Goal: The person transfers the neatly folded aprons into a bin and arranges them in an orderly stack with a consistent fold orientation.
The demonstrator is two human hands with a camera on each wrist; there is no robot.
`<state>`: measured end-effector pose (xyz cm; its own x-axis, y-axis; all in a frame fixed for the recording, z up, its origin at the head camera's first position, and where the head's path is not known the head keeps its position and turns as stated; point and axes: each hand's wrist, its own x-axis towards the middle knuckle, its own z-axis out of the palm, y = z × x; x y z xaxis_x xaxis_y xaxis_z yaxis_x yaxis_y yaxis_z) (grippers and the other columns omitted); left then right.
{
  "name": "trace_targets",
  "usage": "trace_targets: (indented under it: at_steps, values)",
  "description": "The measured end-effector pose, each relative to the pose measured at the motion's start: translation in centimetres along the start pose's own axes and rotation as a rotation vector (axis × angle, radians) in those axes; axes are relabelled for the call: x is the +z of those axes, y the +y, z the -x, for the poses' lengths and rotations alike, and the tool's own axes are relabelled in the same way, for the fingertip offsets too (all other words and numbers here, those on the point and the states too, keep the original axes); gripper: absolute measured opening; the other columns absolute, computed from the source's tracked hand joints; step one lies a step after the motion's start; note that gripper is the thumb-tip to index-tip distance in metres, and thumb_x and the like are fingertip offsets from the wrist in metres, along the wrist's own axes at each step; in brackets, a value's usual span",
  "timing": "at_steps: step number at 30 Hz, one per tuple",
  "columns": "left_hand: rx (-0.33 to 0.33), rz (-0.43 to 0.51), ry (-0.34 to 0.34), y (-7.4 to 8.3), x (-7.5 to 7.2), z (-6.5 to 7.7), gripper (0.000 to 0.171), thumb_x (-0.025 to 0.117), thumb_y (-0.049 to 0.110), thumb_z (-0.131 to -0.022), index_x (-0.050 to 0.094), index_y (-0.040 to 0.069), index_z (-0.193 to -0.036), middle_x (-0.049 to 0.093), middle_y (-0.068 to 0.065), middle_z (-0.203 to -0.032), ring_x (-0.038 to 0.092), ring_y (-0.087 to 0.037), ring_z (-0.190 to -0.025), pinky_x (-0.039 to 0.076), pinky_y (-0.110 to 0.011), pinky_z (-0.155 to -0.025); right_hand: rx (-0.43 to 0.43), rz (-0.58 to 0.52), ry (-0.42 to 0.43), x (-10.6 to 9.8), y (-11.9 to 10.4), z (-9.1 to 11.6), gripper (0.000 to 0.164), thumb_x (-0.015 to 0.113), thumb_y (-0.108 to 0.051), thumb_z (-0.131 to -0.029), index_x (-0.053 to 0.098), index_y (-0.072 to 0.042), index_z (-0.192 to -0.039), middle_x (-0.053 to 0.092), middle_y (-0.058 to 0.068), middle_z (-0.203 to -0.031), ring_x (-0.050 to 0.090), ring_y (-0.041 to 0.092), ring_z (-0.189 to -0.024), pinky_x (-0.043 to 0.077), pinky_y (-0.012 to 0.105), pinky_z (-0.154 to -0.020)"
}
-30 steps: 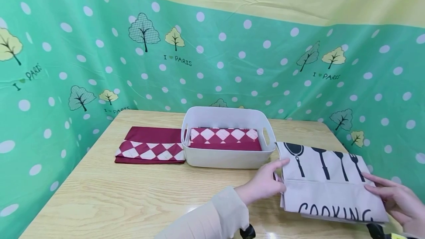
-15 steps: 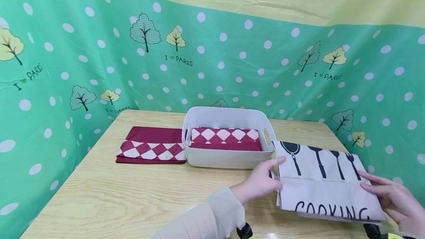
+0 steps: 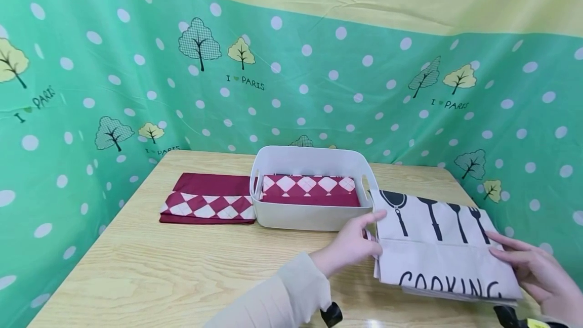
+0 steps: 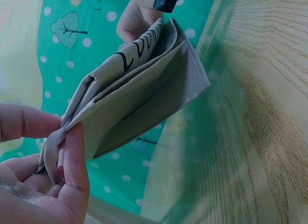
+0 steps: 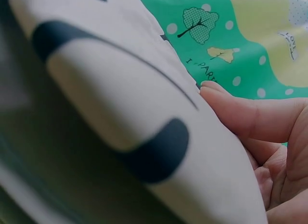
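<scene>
A folded white apron (image 3: 446,247) with black utensil prints and the word COOKING is at the right side of the table in the head view. My left hand (image 3: 352,247) pinches its left edge, where a strap (image 4: 55,154) loops between thumb and fingers in the left wrist view. On the opposite edge, my right hand (image 3: 535,267) grips the cloth between thumb and fingers. Seen from the left wrist, the folded layers hang apart from the tabletop. The fingertips under the apron are partly hidden.
Just left of the apron stands a white plastic basket (image 3: 314,219) with a folded maroon cloth (image 3: 314,200) in it, bearing a white diamond band. Another maroon cloth (image 3: 209,206) lies folded beside the basket's left wall. Green polka-dot curtain (image 3: 296,65) surrounds the wooden table (image 3: 182,267).
Both hands have shifted a little left and slightly up with the apron, bringing its far left corner to the basket's right side in view. The basket and maroon cloths stay put.
</scene>
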<state>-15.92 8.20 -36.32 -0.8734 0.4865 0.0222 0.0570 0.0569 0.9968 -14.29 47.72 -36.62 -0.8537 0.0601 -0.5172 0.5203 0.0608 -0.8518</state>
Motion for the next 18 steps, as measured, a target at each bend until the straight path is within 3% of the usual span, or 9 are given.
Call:
trace_targets:
  at_steps: [1,3,4,11,16,18]
  values:
    - [0.000,0.007,0.002,0.0,-0.1,0.0,0.080,0.066,-0.015,-0.074,0.052,0.021,-0.144,0.049,0.004,-0.149,0.049,-0.005,-0.080,0.045,-0.017,-0.057,-0.005,0.002,0.003,0.1,-0.1,0.0,0.035,0.064,-0.019,-0.097,0.069,-0.051,-0.083,0.061,-0.025,-0.094,0.063,0.003,-0.084,0.059,0.032,-0.080]
    - [-0.006,0.028,0.005,0.0,-0.3,0.1,0.080,0.066,-0.015,-0.075,0.053,0.022,-0.144,0.053,0.003,-0.143,0.047,-0.007,-0.068,0.045,-0.018,-0.055,-0.018,0.009,-0.004,0.4,-0.2,0.2,0.036,0.061,-0.019,-0.099,0.070,-0.051,-0.084,0.060,-0.027,-0.092,0.062,0.002,-0.084,0.059,0.031,-0.080]
    - [-0.007,0.040,0.007,0.0,-0.4,0.1,0.079,0.066,-0.015,-0.075,0.053,0.022,-0.144,0.055,0.002,-0.139,0.047,-0.008,-0.066,0.046,-0.019,-0.056,-0.021,0.013,-0.006,0.5,-0.3,0.3,0.036,0.061,-0.019,-0.099,0.070,-0.051,-0.084,0.053,-0.034,-0.083,0.062,0.003,-0.084,0.059,0.031,-0.079]
    - [-0.009,0.082,0.013,0.2,-1.1,0.2,0.075,0.065,-0.012,-0.077,0.054,0.022,-0.143,0.059,0.002,-0.105,0.047,-0.011,-0.060,0.046,-0.021,-0.056,-0.020,0.063,-0.004,1.4,-1.1,0.6,0.037,0.058,-0.024,-0.101,0.069,-0.054,-0.083,0.055,-0.031,-0.088,0.068,0.011,-0.084,0.058,0.034,-0.077]
    - [-0.004,0.104,0.014,0.3,-1.6,0.4,0.075,0.065,-0.012,-0.076,0.054,0.021,-0.143,0.061,0.002,-0.118,0.048,-0.011,-0.061,0.045,-0.021,-0.056,-0.019,0.028,-0.023,1.9,-1.3,0.8,0.036,0.057,-0.023,-0.101,0.070,-0.053,-0.085,0.056,-0.030,-0.088,0.070,0.013,-0.083,0.059,0.033,-0.076]
    - [-0.004,0.116,0.017,0.3,-1.8,0.4,0.075,0.064,-0.013,-0.076,0.054,0.020,-0.143,0.064,-0.001,-0.113,0.049,-0.011,-0.061,0.046,-0.020,-0.056,-0.017,0.010,-0.032,2.1,-1.3,0.8,0.036,0.057,-0.024,-0.101,0.070,-0.053,-0.086,0.056,-0.031,-0.088,0.070,0.013,-0.083,0.059,0.033,-0.077]
